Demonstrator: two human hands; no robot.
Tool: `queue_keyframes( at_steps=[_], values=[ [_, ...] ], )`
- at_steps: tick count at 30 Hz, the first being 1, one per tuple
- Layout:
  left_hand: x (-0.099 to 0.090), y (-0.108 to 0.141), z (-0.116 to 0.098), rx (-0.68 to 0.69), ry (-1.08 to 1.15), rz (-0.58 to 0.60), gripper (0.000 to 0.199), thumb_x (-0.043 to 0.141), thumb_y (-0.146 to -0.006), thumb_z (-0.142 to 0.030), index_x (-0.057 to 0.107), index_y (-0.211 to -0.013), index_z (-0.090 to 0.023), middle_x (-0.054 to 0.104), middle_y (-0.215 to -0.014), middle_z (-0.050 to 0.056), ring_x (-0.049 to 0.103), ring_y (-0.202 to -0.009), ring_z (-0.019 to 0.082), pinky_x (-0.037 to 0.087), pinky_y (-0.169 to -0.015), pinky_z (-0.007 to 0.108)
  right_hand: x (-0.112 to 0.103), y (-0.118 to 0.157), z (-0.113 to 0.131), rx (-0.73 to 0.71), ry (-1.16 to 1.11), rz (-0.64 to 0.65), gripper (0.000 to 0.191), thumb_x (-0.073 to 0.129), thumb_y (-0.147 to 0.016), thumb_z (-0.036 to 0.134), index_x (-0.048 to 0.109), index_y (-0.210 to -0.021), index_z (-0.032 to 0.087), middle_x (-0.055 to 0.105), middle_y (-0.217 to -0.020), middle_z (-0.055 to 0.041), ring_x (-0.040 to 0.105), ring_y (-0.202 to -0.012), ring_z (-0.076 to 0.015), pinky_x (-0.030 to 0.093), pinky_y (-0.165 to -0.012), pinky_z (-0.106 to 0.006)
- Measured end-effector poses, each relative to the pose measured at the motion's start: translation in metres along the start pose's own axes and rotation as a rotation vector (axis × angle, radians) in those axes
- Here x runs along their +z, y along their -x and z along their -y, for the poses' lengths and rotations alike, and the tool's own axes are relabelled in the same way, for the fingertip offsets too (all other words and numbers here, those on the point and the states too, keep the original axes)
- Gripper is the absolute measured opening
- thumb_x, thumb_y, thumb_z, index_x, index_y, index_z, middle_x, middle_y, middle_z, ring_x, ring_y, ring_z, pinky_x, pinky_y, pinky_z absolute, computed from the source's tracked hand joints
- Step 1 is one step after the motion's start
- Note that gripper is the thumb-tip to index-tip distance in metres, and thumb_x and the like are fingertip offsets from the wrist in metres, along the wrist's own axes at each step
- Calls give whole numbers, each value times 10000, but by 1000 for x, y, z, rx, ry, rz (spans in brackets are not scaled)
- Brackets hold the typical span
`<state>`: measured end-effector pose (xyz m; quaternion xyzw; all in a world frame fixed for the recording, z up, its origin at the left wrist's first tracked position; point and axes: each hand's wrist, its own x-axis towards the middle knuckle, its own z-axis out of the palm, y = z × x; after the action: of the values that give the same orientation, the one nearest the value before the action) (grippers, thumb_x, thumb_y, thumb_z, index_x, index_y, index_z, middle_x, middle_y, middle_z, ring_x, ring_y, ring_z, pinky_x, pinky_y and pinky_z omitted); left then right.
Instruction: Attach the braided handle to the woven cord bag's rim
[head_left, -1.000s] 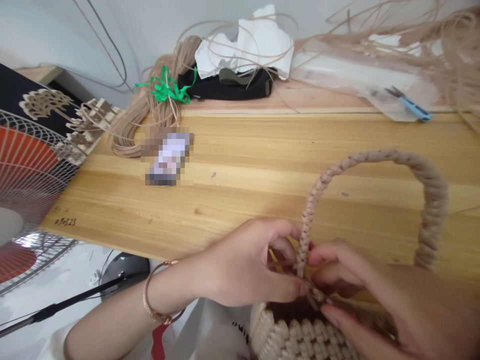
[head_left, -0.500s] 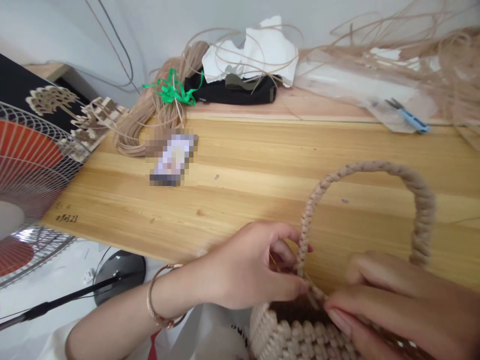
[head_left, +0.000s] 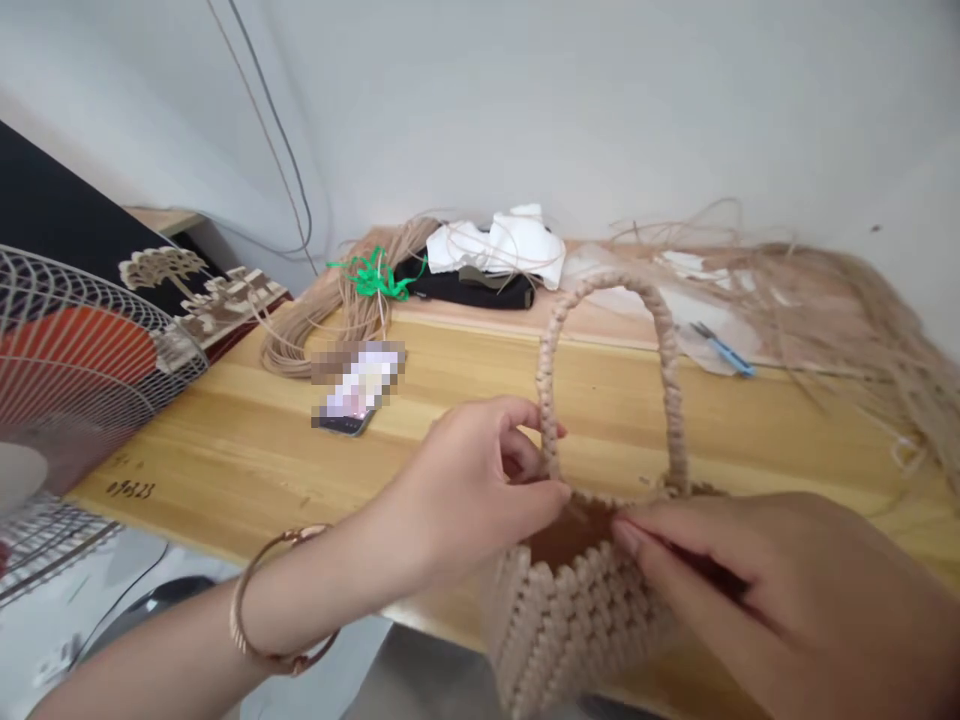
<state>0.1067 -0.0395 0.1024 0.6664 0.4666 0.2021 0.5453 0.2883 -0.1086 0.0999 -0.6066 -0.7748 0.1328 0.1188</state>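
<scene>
A beige woven basket with an open top is in front of me at the table's near edge. Its arched, wrapped handle rises above the rim. My left hand is closed around the foot of the handle on the left side, thumb at the rim and fingers behind. Over the basket's opening, my right hand makes a pinch with thumb and forefinger. Whatever lies between those fingertips is too small to make out. The right hand hides part of the basket's right side.
On the wooden table lie a phone, a coil of beige cord with green ribbon, a black pouch, white paper, blue-handled scissors and loose strands. A fan stands at left.
My view has tilted up, showing more wall. The basket, held at the handle's foot by my left hand, now shows more of its body; the right hand still pinches near the rim.
</scene>
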Motion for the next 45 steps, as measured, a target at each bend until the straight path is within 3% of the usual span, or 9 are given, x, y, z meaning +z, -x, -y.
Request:
queue_keyframes(
  at_steps=[4, 7, 14, 22, 27, 33, 38, 42, 45],
  values=[
    [6, -9, 7, 185, -226, -318, 298, 588, -715, -192, 597, -1013, -191, 667, -681, -12, 603, -612, 146, 430, -547, 230, 6, -32, 9, 214, -83, -26, 352, 395, -829, 344, 655, -606, 261, 682, -607, -18, 578, -528, -213, 318, -503, -319],
    [15, -19, 23, 197, -280, -468, 284, 573, -739, -216, 600, -1019, -183, 692, -763, 23, 645, -708, 188, 478, -616, 278, 24, -49, 10, 277, -164, -63, 329, 398, -853, 285, 656, -656, 232, 654, -602, -15, 569, -555, -195, 307, -501, -300],
    [28, -18, 39, 168, -146, -500, 340, 580, -741, -230, 567, -1078, -187, 694, -742, -2, 667, -648, 158, 532, -607, 267, 50, -54, 6, 417, -472, -91, 166, 585, -842, 251, 615, -704, 162, 506, -507, 80, 474, -458, -85, 354, -453, -217],
    [30, -13, 43, 200, -123, -460, 363, 606, -695, -233, 581, -1053, -183, 690, -744, -1, 671, -666, 162, 568, -633, 285, 56, -43, 4, 371, -577, -210, 134, 572, -721, 158, 606, -592, 173, 424, -433, 92, 413, -419, -73, 299, -431, -197],
    [26, -12, 41, 174, -175, -439, 373, 592, -689, -221, 585, -1059, -175, 702, -802, 23, 680, -700, 163, 576, -653, 278, 55, -44, 7, 317, -523, -242, 135, 530, -672, 200, 608, -563, 184, 420, -408, 76, 384, -394, -73, 272, -413, -195],
    [24, -13, 37, 106, -124, -418, 364, 591, -686, -245, 584, -1039, -159, 670, -731, 22, 633, -577, 150, 530, -544, 259, 50, -42, 9, 246, -354, -237, 180, 509, -736, 235, 631, -606, 207, 458, -445, 55, 418, -440, -96, 294, -471, -220],
    [25, -11, 27, -16, 96, -359, 403, 628, -637, -235, 566, -1022, -132, 628, -657, 6, 588, -576, 143, 452, -494, 231, 23, -42, 11, 232, -171, -101, 209, 499, -724, 232, 579, -532, 225, 441, -427, 52, 380, -420, -107, 238, -443, -248],
    [29, -9, 29, -160, 371, -155, 439, 660, -580, -149, 553, -1004, -116, 615, -652, -11, 560, -580, 115, 429, -536, 227, 3, -48, 9, 206, -69, 139, 210, 538, -574, 224, 432, -393, 227, 411, -366, 47, 339, -363, -117, 186, -384, -260],
    [41, -7, 44, -274, 583, -36, 434, 671, -546, -103, 558, -965, -101, 609, -649, -17, 544, -576, 94, 403, -556, 222, 9, -54, 2, 214, -57, 337, 151, 525, -513, 191, 447, -394, 242, 459, -362, 46, 388, -349, -131, 208, -356, -256]
  ],
)
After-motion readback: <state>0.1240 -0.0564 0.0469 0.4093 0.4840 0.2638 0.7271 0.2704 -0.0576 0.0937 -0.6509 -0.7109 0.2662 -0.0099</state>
